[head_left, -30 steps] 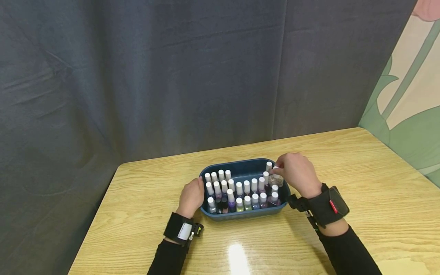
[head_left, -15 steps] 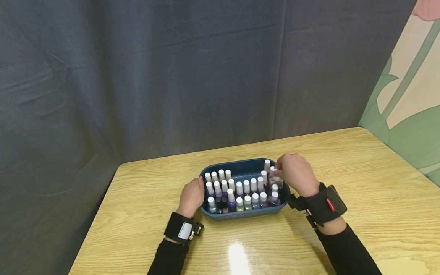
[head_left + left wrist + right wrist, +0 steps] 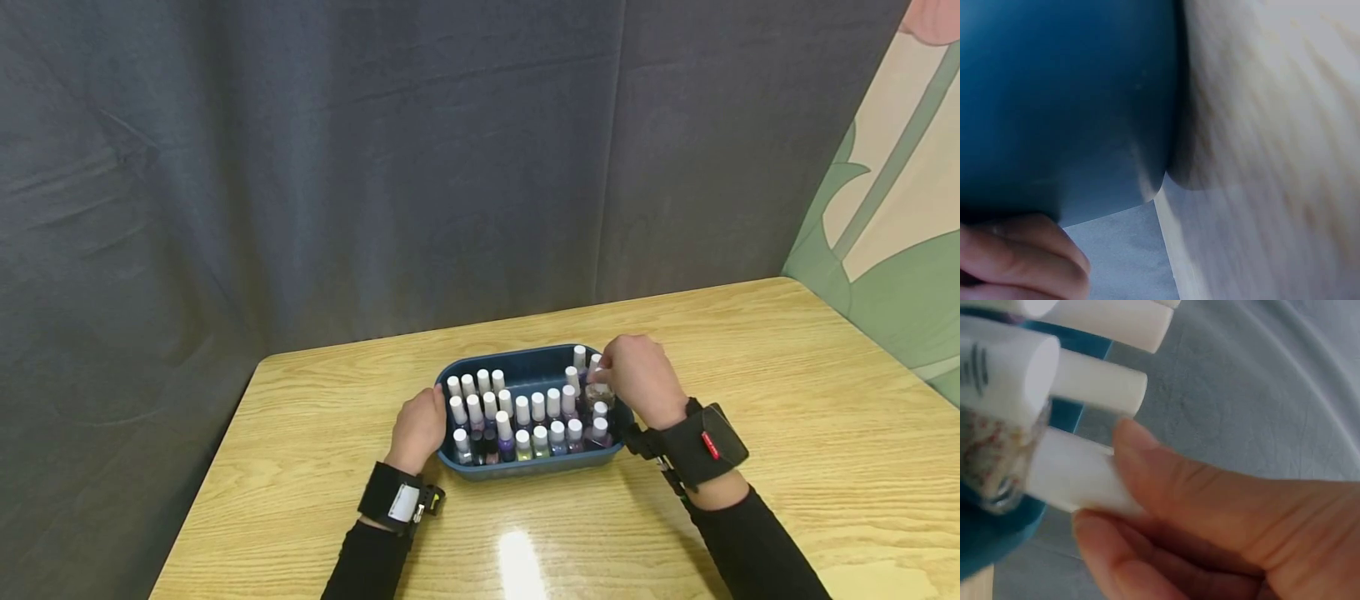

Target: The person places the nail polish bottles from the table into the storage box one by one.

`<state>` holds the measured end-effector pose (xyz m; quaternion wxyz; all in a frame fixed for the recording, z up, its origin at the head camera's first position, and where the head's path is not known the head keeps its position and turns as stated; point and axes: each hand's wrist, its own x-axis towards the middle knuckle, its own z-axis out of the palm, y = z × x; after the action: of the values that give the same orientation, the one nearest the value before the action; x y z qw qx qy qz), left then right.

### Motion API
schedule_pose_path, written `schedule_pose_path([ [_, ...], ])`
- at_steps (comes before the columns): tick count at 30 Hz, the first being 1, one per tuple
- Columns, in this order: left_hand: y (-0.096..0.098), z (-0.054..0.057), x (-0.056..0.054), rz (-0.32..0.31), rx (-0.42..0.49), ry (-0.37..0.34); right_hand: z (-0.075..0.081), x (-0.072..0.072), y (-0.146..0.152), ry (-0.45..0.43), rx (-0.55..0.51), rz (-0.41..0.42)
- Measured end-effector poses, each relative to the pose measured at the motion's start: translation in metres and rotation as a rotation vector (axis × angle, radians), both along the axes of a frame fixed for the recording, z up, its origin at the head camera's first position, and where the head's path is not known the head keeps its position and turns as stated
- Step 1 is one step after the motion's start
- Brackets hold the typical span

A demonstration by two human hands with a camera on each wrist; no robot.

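A dark blue oval plastic bin [image 3: 525, 472] holds rows of small nail polish bottles [image 3: 522, 447] with white caps, some with black. My left hand [image 3: 417, 429] grips the bin's left end, thumb at the rim; in the left wrist view its curled fingers [image 3: 1029, 256] lie against the blue wall. Over the back right corner, my right hand [image 3: 639, 379] pinches the white cap [image 3: 1079, 472] of a nail polish bottle between thumb and fingers. Right beside that cap is a clear bottle with glittery flakes [image 3: 997, 453]. The pinched bottle's body is hidden.
The bin stands on a light wood table [image 3: 315, 450]. A dark grey cloth [image 3: 420, 183] hangs behind it. A painted wall panel [image 3: 900, 233] is at the right. Inside the bin, bare floor [image 3: 534, 385] shows at the back middle.
My right hand has shifted slightly left. The bottles at the bin's back right have moved left, and the glittery one sits a little further left and lower. My left hand has stayed put.
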<state>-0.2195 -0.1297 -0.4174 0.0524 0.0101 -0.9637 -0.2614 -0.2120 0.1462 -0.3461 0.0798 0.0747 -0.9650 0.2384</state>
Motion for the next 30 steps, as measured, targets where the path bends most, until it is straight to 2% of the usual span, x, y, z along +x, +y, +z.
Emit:
schedule_pose_path([
  [5, 0.000, 0.001, 0.001, 0.007, 0.007, -0.001, -0.001, 0.000, 0.001, -0.052, 0.002, -0.002],
  [12, 0.000, 0.001, 0.001, 0.011, 0.010, -0.020, 0.001, 0.000, 0.005, -0.132, 0.021, 0.048],
  [17, 0.001, 0.001, 0.002, 0.008, 0.005, -0.002, 0.010, 0.001, 0.014, -0.116, -0.006, 0.070],
  [26, -0.002, 0.001, 0.003, 0.000, 0.028, -0.005, 0.022, -0.001, 0.048, -0.086, 0.031, 0.086],
  [30, -0.008, 0.001, 0.001, -0.019, 0.049, -0.055, 0.023, -0.003, 0.063, -0.095, 0.085, 0.126],
])
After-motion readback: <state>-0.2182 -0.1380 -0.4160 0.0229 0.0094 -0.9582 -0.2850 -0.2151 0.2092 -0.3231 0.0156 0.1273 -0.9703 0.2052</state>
